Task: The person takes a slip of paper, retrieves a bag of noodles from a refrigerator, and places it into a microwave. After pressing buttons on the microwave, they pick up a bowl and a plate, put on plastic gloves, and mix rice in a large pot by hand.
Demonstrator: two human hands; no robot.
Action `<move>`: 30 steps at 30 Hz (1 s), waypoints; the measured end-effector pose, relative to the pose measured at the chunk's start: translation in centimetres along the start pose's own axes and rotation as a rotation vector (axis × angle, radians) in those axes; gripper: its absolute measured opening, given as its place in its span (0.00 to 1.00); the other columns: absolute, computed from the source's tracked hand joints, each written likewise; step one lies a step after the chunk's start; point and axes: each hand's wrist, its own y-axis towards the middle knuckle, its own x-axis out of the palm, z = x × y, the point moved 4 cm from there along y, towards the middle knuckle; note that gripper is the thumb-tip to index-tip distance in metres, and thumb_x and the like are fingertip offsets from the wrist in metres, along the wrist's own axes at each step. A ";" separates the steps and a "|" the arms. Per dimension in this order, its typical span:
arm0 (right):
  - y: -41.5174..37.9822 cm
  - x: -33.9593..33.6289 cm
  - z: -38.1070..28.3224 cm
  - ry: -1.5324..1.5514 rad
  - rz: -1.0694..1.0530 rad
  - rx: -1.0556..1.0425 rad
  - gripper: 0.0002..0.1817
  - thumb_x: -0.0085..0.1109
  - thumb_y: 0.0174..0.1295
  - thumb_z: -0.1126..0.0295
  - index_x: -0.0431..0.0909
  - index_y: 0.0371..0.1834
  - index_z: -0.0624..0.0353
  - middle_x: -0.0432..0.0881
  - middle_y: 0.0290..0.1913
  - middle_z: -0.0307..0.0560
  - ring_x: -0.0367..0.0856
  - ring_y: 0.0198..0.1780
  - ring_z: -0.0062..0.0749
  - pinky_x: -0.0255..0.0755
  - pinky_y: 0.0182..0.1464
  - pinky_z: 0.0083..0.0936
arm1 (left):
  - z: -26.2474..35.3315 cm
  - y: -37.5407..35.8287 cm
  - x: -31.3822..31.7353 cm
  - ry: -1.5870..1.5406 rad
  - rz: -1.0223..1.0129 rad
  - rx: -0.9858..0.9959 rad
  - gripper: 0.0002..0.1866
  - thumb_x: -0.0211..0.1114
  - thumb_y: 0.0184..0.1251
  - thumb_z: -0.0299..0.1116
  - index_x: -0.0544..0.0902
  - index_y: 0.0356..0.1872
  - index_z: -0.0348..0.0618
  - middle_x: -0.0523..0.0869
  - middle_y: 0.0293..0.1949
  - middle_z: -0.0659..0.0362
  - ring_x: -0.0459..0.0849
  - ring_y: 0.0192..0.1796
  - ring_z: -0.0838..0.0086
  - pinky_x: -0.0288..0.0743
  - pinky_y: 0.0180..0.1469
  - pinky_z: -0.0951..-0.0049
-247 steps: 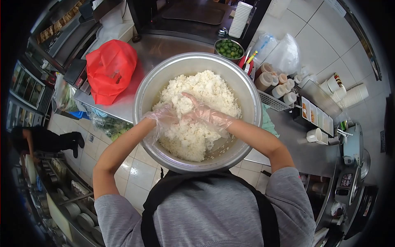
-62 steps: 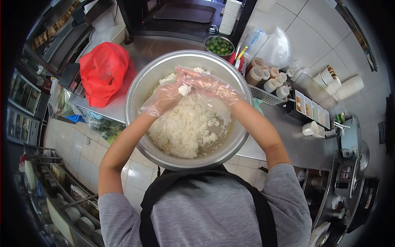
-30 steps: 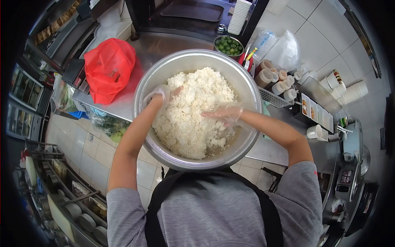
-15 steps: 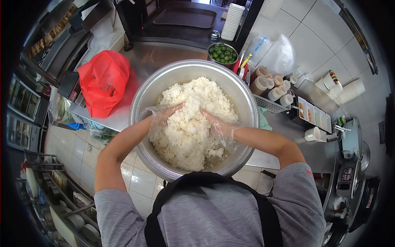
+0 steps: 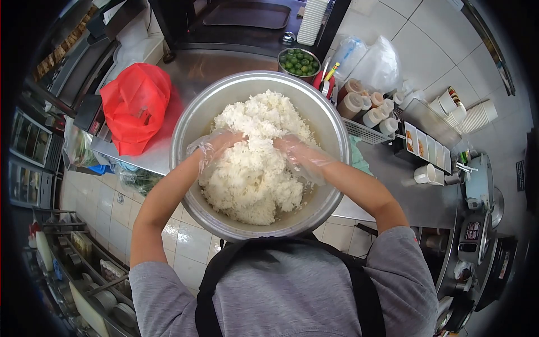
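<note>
Left hand (image 5: pixel 222 144) and right hand (image 5: pixel 296 151) sink into one rice mound (image 5: pixel 255 168) between them, inside one metal bowl (image 5: pixel 328 194); fingertips buried, grip unclear. Left of both, one red bag (image 5: pixel 135 106) bears unreadable marks.

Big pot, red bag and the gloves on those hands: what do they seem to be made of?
Big pot: metal, probably aluminium, satin finish; the rim has a soft silvery-grey sheen.
Red bag: matte plastic or non-woven fabric; its thin, soft creases leave either open.
Gloves: clear, thin plastic, somewhat glossy; skin shows through and the wrinkles catch light.
</note>
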 end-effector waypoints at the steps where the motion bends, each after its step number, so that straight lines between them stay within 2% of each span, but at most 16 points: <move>1: -1.7 0.2 -1.2 -0.054 0.000 -0.005 0.20 0.65 0.50 0.58 0.78 0.41 0.60 0.80 0.38 0.44 0.78 0.37 0.30 0.72 0.36 0.25 | 2.2 -2.8 0.8 0.081 0.048 -0.060 0.25 0.57 0.62 0.49 0.72 0.50 0.37 0.76 0.46 0.55 0.73 0.48 0.67 0.69 0.47 0.60; 4: -6.0 1.4 -3.6 0.009 -0.128 -0.126 0.30 0.61 0.52 0.51 0.71 0.54 0.59 0.71 0.55 0.50 0.67 0.57 0.36 0.64 0.55 0.31 | 5.0 -7.0 2.0 0.233 0.106 -0.087 0.22 0.54 0.64 0.45 0.70 0.51 0.38 0.76 0.43 0.56 0.73 0.45 0.68 0.69 0.45 0.61; 7: -9.9 2.6 -6.8 -0.021 -0.250 -0.320 0.38 0.49 0.58 0.45 0.54 0.65 0.59 0.52 0.68 0.50 0.45 0.70 0.38 0.44 0.68 0.37 | 4.5 -6.4 3.1 0.277 0.137 0.155 0.20 0.52 0.65 0.43 0.69 0.51 0.40 0.76 0.41 0.56 0.73 0.41 0.67 0.68 0.43 0.62; 9: -9.7 3.4 -7.2 -0.092 -0.271 -0.432 0.38 0.41 0.62 0.46 0.46 0.69 0.58 0.45 0.71 0.50 0.39 0.72 0.39 0.38 0.71 0.39 | 4.3 -5.5 3.3 0.316 0.192 0.341 0.18 0.51 0.66 0.41 0.69 0.50 0.41 0.76 0.40 0.56 0.73 0.39 0.67 0.68 0.41 0.63; 12: -4.8 3.5 -5.6 -0.177 -0.245 -0.556 0.30 0.31 0.67 0.55 0.44 0.69 0.55 0.47 0.70 0.51 0.44 0.71 0.41 0.42 0.71 0.39 | 3.9 -3.6 2.6 0.476 0.295 0.644 0.16 0.50 0.67 0.39 0.68 0.50 0.42 0.75 0.37 0.56 0.73 0.35 0.67 0.67 0.39 0.64; 14: -5.2 3.3 -5.6 -0.293 -0.197 -0.500 0.27 0.36 0.66 0.58 0.51 0.65 0.59 0.53 0.66 0.53 0.51 0.68 0.43 0.50 0.67 0.37 | 3.1 -2.4 2.1 0.648 0.405 0.851 0.14 0.49 0.67 0.37 0.67 0.50 0.43 0.75 0.36 0.56 0.73 0.33 0.67 0.66 0.38 0.65; 16: -6.1 2.4 -5.9 -0.405 -0.146 -0.445 0.24 0.40 0.65 0.60 0.58 0.60 0.64 0.59 0.62 0.55 0.58 0.64 0.44 0.57 0.63 0.35 | 2.7 -2.3 1.7 0.676 0.469 0.947 0.13 0.48 0.68 0.35 0.66 0.50 0.44 0.75 0.34 0.56 0.74 0.30 0.67 0.66 0.36 0.66; 18: -6.7 1.2 -5.8 -0.517 -0.093 -0.387 0.22 0.45 0.63 0.62 0.65 0.55 0.68 0.65 0.58 0.56 0.65 0.61 0.45 0.65 0.59 0.33 | 2.5 -2.9 1.0 0.510 0.410 0.885 0.10 0.48 0.68 0.35 0.68 0.48 0.47 0.74 0.36 0.57 0.73 0.33 0.68 0.65 0.41 0.65; 19: -6.7 1.0 -5.6 -0.804 -0.220 -0.504 0.24 0.47 0.62 0.61 0.66 0.55 0.68 0.65 0.58 0.58 0.64 0.61 0.46 0.65 0.58 0.34 | 4.9 -6.7 1.3 0.276 0.296 0.607 0.11 0.49 0.68 0.37 0.70 0.48 0.49 0.73 0.39 0.57 0.73 0.37 0.70 0.65 0.46 0.64; 21: -6.4 0.2 -4.6 -1.379 -0.485 -0.729 0.26 0.52 0.59 0.58 0.67 0.55 0.67 0.65 0.58 0.61 0.63 0.62 0.46 0.67 0.57 0.37 | 5.6 -8.3 1.4 0.235 0.169 0.435 0.13 0.52 0.66 0.40 0.71 0.49 0.52 0.72 0.44 0.58 0.73 0.44 0.71 0.65 0.52 0.64; 23: -6.4 -1.1 -4.4 -0.888 -0.489 -0.313 0.35 0.58 0.54 0.53 0.62 0.60 0.64 0.61 0.62 0.62 0.60 0.64 0.47 0.62 0.61 0.36 | 5.5 -8.0 0.9 0.622 0.143 0.641 0.16 0.58 0.62 0.41 0.71 0.49 0.52 0.72 0.48 0.60 0.73 0.48 0.70 0.65 0.54 0.64; 24: -6.5 -1.5 -3.9 -0.637 -0.480 -0.108 0.39 0.60 0.52 0.51 0.60 0.63 0.63 0.59 0.63 0.63 0.58 0.65 0.48 0.60 0.62 0.36 | 5.3 -8.0 0.5 0.607 0.135 0.731 0.17 0.59 0.61 0.42 0.71 0.50 0.52 0.73 0.48 0.61 0.73 0.49 0.70 0.65 0.55 0.66; 25: -6.6 -1.2 -3.0 -0.261 -0.493 0.036 0.49 0.59 0.48 0.41 0.49 0.69 0.55 0.47 0.69 0.63 0.45 0.71 0.47 0.46 0.68 0.42 | 6.1 -9.4 0.4 0.587 0.127 0.820 0.19 0.61 0.60 0.43 0.71 0.50 0.52 0.73 0.49 0.62 0.73 0.50 0.70 0.65 0.55 0.68; 26: -5.0 -0.8 -2.3 -0.267 -0.548 0.025 0.50 0.55 0.48 0.37 0.48 0.69 0.52 0.45 0.69 0.60 0.40 0.71 0.44 0.42 0.69 0.42 | 6.8 -10.6 0.3 0.568 0.118 0.907 0.20 0.62 0.58 0.44 0.70 0.51 0.53 0.74 0.49 0.62 0.73 0.51 0.70 0.65 0.55 0.70; 27: -2.4 -0.5 -1.2 -0.273 -0.601 0.012 0.50 0.50 0.48 0.33 0.46 0.70 0.48 0.43 0.70 0.58 0.36 0.72 0.41 0.39 0.70 0.41 | 7.0 -10.8 -0.2 0.481 0.199 0.838 0.19 0.63 0.58 0.42 0.71 0.50 0.53 0.75 0.48 0.62 0.73 0.52 0.70 0.66 0.54 0.68; 30: -4.2 1.6 -3.5 -0.280 -0.599 0.028 0.51 0.44 0.47 0.28 0.42 0.71 0.44 0.38 0.71 0.56 0.29 0.73 0.40 0.32 0.70 0.46 | 7.6 -11.3 -1.4 0.220 0.385 0.669 0.17 0.63 0.58 0.38 0.73 0.48 0.53 0.78 0.47 0.60 0.74 0.51 0.69 0.69 0.51 0.66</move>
